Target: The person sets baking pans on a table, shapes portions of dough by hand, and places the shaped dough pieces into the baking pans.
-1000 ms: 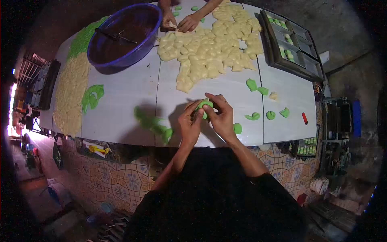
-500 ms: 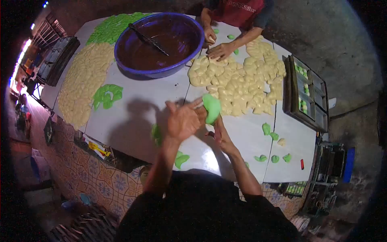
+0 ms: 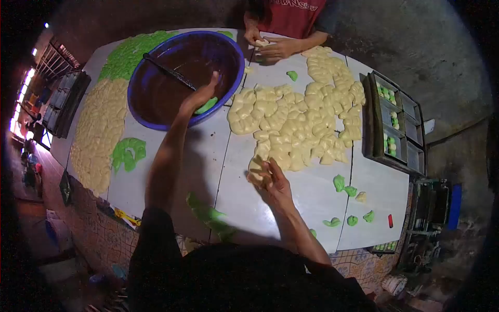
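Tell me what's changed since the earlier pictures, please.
The left hand has moved forward and left into the purple basin, with the green dough piece at it. The right hand has let go of that piece and is open near the pale dough. The basin, tray and small red object stayed put.

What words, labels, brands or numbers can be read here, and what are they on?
"Slow": on the co-worker's red shirt; the letters before it are partly cut off and too unclear to read surely.
No other text is readable: any marks on the small red object or yellow item are too small or blurred.
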A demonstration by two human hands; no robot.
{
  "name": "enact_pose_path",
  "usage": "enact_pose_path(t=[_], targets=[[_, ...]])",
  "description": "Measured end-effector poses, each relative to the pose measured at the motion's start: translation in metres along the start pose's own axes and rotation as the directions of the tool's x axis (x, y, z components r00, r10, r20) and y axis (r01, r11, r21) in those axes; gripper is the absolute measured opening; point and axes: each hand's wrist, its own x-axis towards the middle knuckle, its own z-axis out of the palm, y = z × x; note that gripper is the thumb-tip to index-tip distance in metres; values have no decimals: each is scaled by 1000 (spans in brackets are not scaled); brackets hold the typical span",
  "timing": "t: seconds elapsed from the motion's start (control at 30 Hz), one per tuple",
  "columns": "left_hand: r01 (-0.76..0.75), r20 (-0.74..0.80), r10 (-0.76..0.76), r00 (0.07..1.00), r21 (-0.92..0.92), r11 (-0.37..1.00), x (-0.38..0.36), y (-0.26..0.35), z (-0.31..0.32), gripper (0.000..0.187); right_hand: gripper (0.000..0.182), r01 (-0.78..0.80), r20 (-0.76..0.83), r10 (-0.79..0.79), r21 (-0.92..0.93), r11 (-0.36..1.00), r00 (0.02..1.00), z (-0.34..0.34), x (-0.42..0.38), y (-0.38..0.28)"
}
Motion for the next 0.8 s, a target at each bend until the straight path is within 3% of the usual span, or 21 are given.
enact_pose_path(t=[0.03, 0.1, 0.13, 0.17, 0.2, 0.23, 0.3, 0.33, 0.37, 0.4, 0.43, 0.47, 0.5, 0.53, 0.57, 0.6, 0.67, 0.7, 0.77, 0.8], targets=[[2, 2, -2, 1000, 0, 1000, -18, 15, -3, 91, 79, -5, -29, 5, -5, 1000, 1000, 0, 4, 0], [56, -263, -62, 963, -33, 998, -67, 42, 11, 95, 76, -21, -43, 20, -42, 999, 999, 1, 10, -3], [-45, -73, 22, 997, -327, 944, -98, 48, 24, 100, 71, -106, -72, 122, 187, 977, 990, 2, 13, 1], [69, 78, -19, 997, -721, 690, -96, 16, 56, 103, 67, -172, -81, 223, 409, 896, 971, 3, 17, 3], [203, 167, -115, 979, -816, 541, -149, 50, 78, 103, 57, -205, -38, 262, 517, 831, 964, 15, 19, -4], [225, 273, 79, 959, -898, 377, -198, 71, 97, 100, 38, -242, -101, 331, 490, 837, 938, 22, 17, -7], [100, 61, -111, 992, -913, 395, -232, 53, 148, 81, 28, -296, -225, 320, 133, 946, 920, 7, 1, 2], [63, 8, -133, 991, -906, 419, -248, 53, 158, 73, 28, -299, -232, 324, 138, 944, 917, 8, -9, -1], [24, -49, -151, 987, -896, 444, -262, 52, 164, 67, 26, -161, -252, 110, -195, 967, 961, 9, -19, -4], [82, 10, -178, 984, -912, 403, -274, 51, 171, 60, 25, -8, -193, -105, -508, 861, 975, 12, -28, -10], [141, 70, -204, 977, -922, 360, -283, 49, 177, 55, 25, -7, -194, -106, -507, 862, 975, 18, -38, -20], [146, 65, -170, 983, -840, 523, -293, 50, 182, 46, 29, 132, -3, -216, -783, 607, 976, 24, -51, -30], [151, 70, -172, 983, -837, 526, -300, 43, 191, 46, 36, 276, 213, -247, -925, 260, 945, 26, -64, -37], [-96, -123, 19, 992, -659, 746, -303, 32, 200, 43, 38, 347, 299, -236, -917, 198, 924, 21, -70, -43], [-336, -254, 251, 934, -391, 857, -306, 24, 209, 41, 38, 349, 299, -241, -916, 199, 923, 18, -74, -48], [-233, -145, 183, 972, -652, 721, -316, 36, 207, 33, 34, 331, 210, -300, -833, 443, 930, 15, -78, -50], [-142, -68, 135, 989, -721, 678, -329, 36, 218, 29, 22, 243, -6, -297, -559, 793, 955, 4, -87, -50], [-44, 17, 91, 996, -784, 619, -335, 37, 224, 27, 22, 222, -6, -266, -535, 815, 964, 1, -93, -57], [-38, 1, 61, 998, -776, 630, -346, 49, 229, 23, 23, 272, 185, -199, -666, 694, 962, 18, -105, -85], [25, 30, -3, 1000, -780, 625, -348, 50, 234, 23, 25, 272, 195, -190, -703, 658, 962, 19, -115, -83]])
